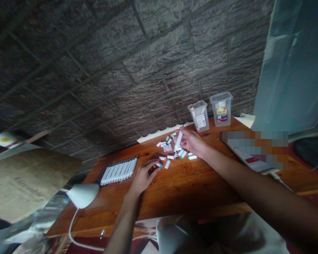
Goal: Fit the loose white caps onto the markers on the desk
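Since my right hand (192, 141) has the white marker (178, 138) pinched narrowly between thumb and fingertips, the marker stands at a slant above the table (175, 187), clear of its neighbours. Holding it that way leaves both of its ends free. Just below it, the loose markers (169, 146) lie in a jumbled heap near the far edge of the table, crossing one another with their coloured ends pointing every way, so a single one has to be picked out by hand.

My left hand (144, 177) sits at the near left side of the heap, its fingers (152, 164) curved and half closed. It looks empty. The fingertips come just beside a teal-capped marker (159, 165), though I cannot tell whether they touch it.

Further left, a tidy row of markers (119, 170) lies side by side, barrels parallel and packed close, which keeps the set compact. At the far edge, two clear plastic boxes stand upright against the brick-patterned wall (122, 70), close enough to the heap for an easy reach. An orange-capped marker (192, 107) shows inside the left box (198, 116), and the right box (221, 109) carries a printed label. A white lamp (83, 195) stands off to the near left, its white cable (73, 225) trailing over the table edge, well away from my hands.
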Action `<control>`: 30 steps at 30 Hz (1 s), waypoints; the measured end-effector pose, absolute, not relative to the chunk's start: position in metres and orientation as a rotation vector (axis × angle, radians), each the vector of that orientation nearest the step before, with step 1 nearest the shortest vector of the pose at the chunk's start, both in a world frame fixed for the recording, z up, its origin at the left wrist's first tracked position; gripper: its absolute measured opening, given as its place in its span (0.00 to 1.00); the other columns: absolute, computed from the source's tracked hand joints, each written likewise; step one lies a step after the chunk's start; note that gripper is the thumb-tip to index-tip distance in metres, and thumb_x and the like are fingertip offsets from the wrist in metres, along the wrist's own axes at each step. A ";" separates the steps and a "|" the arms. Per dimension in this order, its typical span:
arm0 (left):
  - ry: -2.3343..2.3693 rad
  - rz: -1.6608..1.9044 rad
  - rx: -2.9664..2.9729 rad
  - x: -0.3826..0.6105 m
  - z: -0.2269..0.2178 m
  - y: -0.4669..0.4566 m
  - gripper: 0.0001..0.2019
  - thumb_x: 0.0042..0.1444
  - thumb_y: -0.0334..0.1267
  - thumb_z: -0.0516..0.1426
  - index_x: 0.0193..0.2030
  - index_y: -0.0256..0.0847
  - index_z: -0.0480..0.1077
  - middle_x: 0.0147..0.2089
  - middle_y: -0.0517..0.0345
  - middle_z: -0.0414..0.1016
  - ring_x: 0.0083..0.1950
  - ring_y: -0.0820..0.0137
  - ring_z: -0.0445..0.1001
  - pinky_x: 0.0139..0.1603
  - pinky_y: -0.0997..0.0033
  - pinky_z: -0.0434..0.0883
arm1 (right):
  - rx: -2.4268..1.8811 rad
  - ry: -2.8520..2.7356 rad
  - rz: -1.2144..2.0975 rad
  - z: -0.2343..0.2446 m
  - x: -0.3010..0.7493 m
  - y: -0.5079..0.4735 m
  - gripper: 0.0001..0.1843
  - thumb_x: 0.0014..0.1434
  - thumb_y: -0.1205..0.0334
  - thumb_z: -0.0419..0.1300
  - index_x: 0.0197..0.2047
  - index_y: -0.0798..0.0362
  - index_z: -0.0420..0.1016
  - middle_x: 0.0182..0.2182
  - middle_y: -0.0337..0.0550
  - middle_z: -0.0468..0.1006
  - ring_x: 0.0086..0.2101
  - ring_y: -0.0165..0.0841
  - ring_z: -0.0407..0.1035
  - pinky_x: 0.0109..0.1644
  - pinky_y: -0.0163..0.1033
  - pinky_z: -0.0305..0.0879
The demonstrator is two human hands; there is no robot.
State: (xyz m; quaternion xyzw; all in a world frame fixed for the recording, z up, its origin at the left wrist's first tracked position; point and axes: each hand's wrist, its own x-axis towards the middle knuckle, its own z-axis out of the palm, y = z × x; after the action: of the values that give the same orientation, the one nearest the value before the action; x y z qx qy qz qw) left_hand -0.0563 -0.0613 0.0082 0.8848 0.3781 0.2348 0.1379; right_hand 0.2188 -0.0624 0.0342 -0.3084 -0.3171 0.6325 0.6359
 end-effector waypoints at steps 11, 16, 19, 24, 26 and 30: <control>1.129 0.752 2.495 -0.045 0.006 -0.071 0.13 0.66 0.43 0.52 0.50 0.40 0.71 0.48 0.51 0.75 0.49 0.67 0.74 0.54 0.67 0.70 | -0.626 -0.622 1.463 0.038 0.217 -0.065 0.17 0.47 0.52 0.71 0.33 0.55 0.75 0.25 0.38 0.76 0.22 0.21 0.62 0.28 0.30 0.60; 1.177 1.056 2.252 -0.042 -0.002 -0.070 0.24 0.66 0.43 0.53 0.65 0.41 0.55 0.50 0.50 0.72 0.45 0.71 0.75 0.52 0.69 0.71 | -0.592 -0.703 1.465 0.039 0.213 -0.069 0.17 0.43 0.55 0.73 0.30 0.56 0.75 0.27 0.39 0.77 0.22 0.20 0.62 0.27 0.29 0.61; 1.161 1.057 2.242 -0.041 -0.003 -0.070 0.24 0.66 0.43 0.53 0.66 0.40 0.55 0.51 0.49 0.72 0.45 0.71 0.76 0.53 0.68 0.72 | -0.592 -0.734 1.460 0.038 0.211 -0.070 0.16 0.44 0.55 0.73 0.31 0.57 0.76 0.28 0.41 0.78 0.23 0.21 0.64 0.27 0.29 0.63; 1.189 1.057 2.463 -0.037 0.006 -0.075 0.14 0.64 0.42 0.55 0.53 0.39 0.70 0.47 0.50 0.75 0.49 0.67 0.74 0.58 0.64 0.69 | -0.641 -0.772 1.456 0.036 0.209 -0.071 0.17 0.45 0.54 0.72 0.32 0.57 0.76 0.30 0.45 0.80 0.25 0.24 0.70 0.31 0.31 0.69; 1.185 1.045 2.493 -0.036 0.008 -0.077 0.12 0.64 0.42 0.55 0.49 0.39 0.72 0.46 0.51 0.76 0.49 0.67 0.74 0.55 0.66 0.70 | -0.636 -0.818 1.457 0.035 0.208 -0.071 0.17 0.46 0.54 0.72 0.33 0.57 0.77 0.30 0.46 0.80 0.27 0.26 0.72 0.32 0.32 0.71; 1.171 1.034 2.333 -0.035 0.004 -0.076 0.15 0.64 0.42 0.55 0.54 0.39 0.68 0.47 0.51 0.76 0.47 0.69 0.76 0.50 0.70 0.72 | -0.657 -0.861 1.486 0.033 0.205 -0.072 0.18 0.46 0.54 0.72 0.33 0.58 0.77 0.29 0.46 0.80 0.27 0.27 0.74 0.31 0.31 0.72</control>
State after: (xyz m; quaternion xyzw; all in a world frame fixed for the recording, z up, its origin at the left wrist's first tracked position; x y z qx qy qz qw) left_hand -0.0354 -0.0762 0.0039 0.8194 0.4112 0.3632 0.1659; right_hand 0.2050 -0.0723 0.0328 -0.2841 -0.3725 0.6425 0.6064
